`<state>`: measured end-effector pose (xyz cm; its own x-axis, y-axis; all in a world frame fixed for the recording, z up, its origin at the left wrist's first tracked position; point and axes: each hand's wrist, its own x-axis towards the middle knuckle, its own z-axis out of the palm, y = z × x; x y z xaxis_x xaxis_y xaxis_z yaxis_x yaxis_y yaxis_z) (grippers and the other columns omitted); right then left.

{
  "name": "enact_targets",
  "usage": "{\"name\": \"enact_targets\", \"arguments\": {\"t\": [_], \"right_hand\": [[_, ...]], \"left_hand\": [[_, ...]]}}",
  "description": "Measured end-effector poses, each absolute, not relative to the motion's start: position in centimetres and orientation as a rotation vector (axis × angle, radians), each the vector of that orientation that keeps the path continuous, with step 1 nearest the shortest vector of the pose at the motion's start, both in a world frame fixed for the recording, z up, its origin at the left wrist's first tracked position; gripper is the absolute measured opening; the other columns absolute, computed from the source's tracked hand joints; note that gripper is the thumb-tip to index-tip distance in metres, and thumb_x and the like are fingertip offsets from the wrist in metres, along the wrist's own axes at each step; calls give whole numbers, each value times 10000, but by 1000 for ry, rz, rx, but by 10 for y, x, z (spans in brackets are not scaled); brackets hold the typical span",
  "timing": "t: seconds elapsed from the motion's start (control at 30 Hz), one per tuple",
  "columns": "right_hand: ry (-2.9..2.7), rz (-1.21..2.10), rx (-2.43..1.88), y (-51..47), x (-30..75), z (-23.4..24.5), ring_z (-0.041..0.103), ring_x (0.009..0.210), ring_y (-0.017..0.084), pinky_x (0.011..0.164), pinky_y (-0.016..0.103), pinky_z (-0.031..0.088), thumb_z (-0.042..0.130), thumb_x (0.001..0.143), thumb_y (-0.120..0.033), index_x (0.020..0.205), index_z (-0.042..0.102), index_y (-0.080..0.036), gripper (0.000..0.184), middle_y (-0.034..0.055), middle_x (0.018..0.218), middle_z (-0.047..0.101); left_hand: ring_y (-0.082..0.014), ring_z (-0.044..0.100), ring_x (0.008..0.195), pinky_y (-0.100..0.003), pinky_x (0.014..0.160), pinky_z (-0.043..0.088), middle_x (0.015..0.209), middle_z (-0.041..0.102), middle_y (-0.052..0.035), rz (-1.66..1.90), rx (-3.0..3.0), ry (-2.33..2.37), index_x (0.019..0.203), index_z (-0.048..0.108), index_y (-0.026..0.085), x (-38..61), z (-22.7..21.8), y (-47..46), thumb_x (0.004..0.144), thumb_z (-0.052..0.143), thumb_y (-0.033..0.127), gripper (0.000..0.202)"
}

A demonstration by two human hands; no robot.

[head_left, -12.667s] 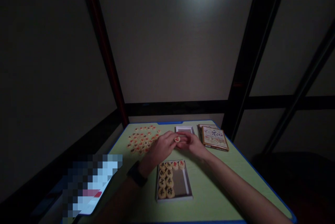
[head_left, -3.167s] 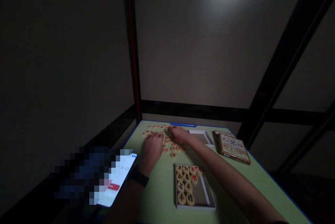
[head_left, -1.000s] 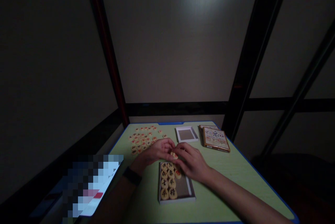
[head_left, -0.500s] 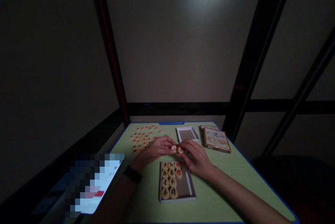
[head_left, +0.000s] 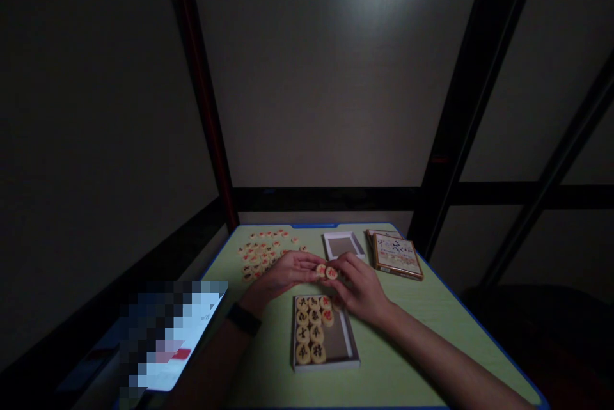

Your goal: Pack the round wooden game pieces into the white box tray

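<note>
Two round xiangqi pieces with red characters are held side by side above the far edge of an open box. My left hand [head_left: 293, 269] is closed on the left xiangqi piece [head_left: 321, 271]. Fingers of my right hand [head_left: 357, 285] pinch the right xiangqi piece [head_left: 331, 273], its red face turned up toward me. Below them, the shallow white-rimmed box [head_left: 330, 368] holds rows of pieces: black-marked ones in the two left columns, and red-marked ones such as this piece [head_left: 327, 317] in the third. My right hand partly hides a piece at the box's far right.
Many loose xiangqi pieces [head_left: 259, 253] lie spread at the table's far left. An open white tray [head_left: 344, 245] stands at the back, beside two stacked printed boxes [head_left: 397, 255]. A lit, pixelated screen [head_left: 192, 333] is at lower left. The green table [head_left: 417, 365] has a blue rim.
The two held pieces have been tilted so their red faces show more fully. Both hands have barely moved, and the pieces in the box lie as before.
</note>
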<state>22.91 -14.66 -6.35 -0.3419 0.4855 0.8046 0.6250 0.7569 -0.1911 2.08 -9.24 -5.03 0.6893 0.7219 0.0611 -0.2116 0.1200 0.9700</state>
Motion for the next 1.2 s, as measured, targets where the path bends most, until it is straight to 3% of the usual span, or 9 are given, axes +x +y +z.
{"name": "enact_targets", "arguments": {"t": [0.5, 0.93, 1.2], "right_hand": [[-2026, -206, -938, -144, 231, -65, 623, 785, 203, 673, 309, 525, 545, 958, -356, 1043, 628, -200, 196, 71, 876, 632], [-2105, -207, -931, -140, 232, -65, 657, 874, 228, 754, 347, 543, 479, 979, -262, 1127, 629, -182, 225, 111, 981, 706], [-2132, 80, -1151, -148, 234, -49, 632, 779, 192, 704, 289, 472, 654, 873, -286, 1001, 669, -183, 165, 60, 872, 710]], "left_hand": [[-181, 692, 934, -285, 880, 501, 1037, 751, -111, 705, 1281, 579, 1068, 742, 133, 18, -44, -99, 721, 822, 247, 374], [-181, 692, 920, -289, 892, 501, 985, 758, -93, 819, 1208, 646, 982, 747, 139, 23, -39, -99, 635, 875, 267, 392], [-175, 693, 890, -296, 906, 507, 939, 745, -74, 873, 1152, 690, 939, 732, 135, 26, -42, -96, 576, 900, 252, 417]]}}
